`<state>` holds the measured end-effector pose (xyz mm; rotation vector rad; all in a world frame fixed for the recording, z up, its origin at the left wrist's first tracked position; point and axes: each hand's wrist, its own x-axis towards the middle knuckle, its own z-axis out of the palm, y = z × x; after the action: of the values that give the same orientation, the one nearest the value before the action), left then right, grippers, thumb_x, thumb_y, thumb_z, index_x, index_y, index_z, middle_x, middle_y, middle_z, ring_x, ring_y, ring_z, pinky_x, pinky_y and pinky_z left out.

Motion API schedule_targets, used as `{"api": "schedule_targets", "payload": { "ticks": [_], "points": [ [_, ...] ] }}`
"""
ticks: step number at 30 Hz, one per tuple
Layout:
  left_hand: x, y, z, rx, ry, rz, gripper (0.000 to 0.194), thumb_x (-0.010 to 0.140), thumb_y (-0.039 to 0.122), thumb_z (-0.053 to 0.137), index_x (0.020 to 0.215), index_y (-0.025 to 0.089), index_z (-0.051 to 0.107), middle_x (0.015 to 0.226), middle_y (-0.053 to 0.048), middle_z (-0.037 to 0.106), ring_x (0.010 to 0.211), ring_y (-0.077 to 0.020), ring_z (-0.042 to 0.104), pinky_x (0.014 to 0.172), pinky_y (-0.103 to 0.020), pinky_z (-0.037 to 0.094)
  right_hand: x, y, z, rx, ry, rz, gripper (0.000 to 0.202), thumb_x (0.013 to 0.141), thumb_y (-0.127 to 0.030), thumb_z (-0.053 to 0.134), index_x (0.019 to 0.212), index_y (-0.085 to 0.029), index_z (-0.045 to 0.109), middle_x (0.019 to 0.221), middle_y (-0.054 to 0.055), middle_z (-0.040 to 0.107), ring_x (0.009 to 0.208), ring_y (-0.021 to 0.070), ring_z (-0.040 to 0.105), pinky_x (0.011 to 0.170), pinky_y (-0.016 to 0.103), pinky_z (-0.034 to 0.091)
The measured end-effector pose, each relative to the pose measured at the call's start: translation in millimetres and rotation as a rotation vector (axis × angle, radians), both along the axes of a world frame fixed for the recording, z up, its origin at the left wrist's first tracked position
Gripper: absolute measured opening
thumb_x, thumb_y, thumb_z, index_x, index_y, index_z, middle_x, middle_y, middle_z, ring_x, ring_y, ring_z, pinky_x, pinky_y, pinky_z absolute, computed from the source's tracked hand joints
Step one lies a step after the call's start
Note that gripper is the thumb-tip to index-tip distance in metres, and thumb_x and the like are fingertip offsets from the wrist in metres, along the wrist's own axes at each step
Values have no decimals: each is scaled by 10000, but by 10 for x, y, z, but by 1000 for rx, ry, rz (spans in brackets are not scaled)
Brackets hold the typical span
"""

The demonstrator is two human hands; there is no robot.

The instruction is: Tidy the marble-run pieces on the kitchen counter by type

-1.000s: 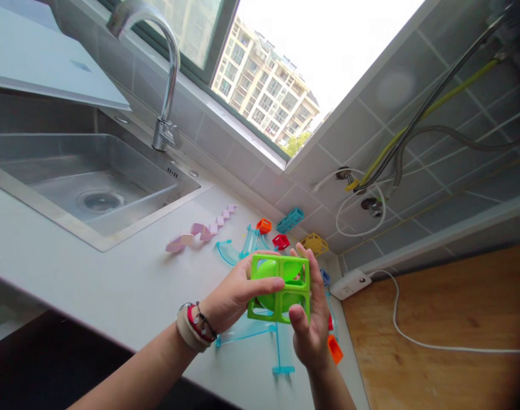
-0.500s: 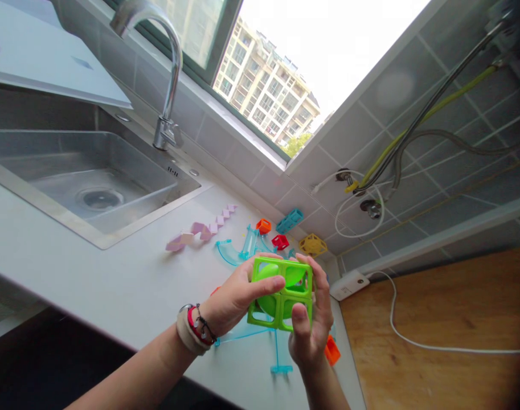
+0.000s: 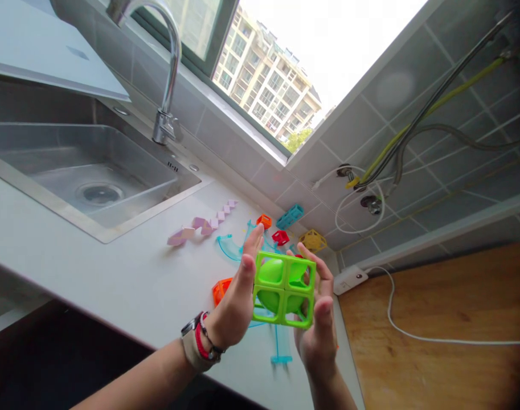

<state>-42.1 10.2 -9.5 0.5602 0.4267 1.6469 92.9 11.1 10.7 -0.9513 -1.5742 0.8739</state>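
A bright green block frame (image 3: pixel 284 289) with square openings and rounded green parts inside is raised above the white counter. My left hand (image 3: pixel 241 296) presses against its left side, palm inward, thumb and fingers pointing up. My right hand (image 3: pixel 322 319) holds its right side, thumb at the lower right corner and fingers behind. Just left of my left hand lies an orange block (image 3: pixel 220 290). Clear blue track pieces (image 3: pixel 230 248) lie beyond and beneath the hands, partly hidden by them.
Toward the wall are a red block (image 3: pixel 280 237), an orange block (image 3: pixel 263 221), a blue block (image 3: pixel 290 217) and a yellow block (image 3: pixel 312 240). A pink folded strip (image 3: pixel 204 225) lies near the steel sink (image 3: pixel 110 230). A white power strip (image 3: pixel 350 280) sits at right.
My left thumb has come off the front of the green frame, and that hand now lies along its side. The frame has shifted slightly right, uncovering more of the orange block.
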Motion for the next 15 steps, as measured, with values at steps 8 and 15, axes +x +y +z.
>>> {"api": "schedule_targets", "payload": {
  "ticks": [8, 15],
  "points": [
    [-18, -116, 36, 44, -36, -107, 839, 861, 803, 461, 1565, 354, 377, 1601, -43, 440, 1514, -345, 312, 1172, -454, 371, -2, 20, 295, 164, -249, 105, 885, 809, -888, 435, 1517, -358, 400, 1690, 5, 235, 1574, 361, 106, 1251, 613, 160],
    [10, -150, 16, 46, -78, -112, 823, 880, 805, 416, 1558, 340, 389, 1582, -62, 464, 1512, -360, 310, 1163, -476, 375, -43, -58, 307, 166, -304, 85, 826, 892, -848, 296, 1539, -344, 387, 1676, 30, 283, 1558, 385, 169, 1223, 646, 204]
  ]
}}
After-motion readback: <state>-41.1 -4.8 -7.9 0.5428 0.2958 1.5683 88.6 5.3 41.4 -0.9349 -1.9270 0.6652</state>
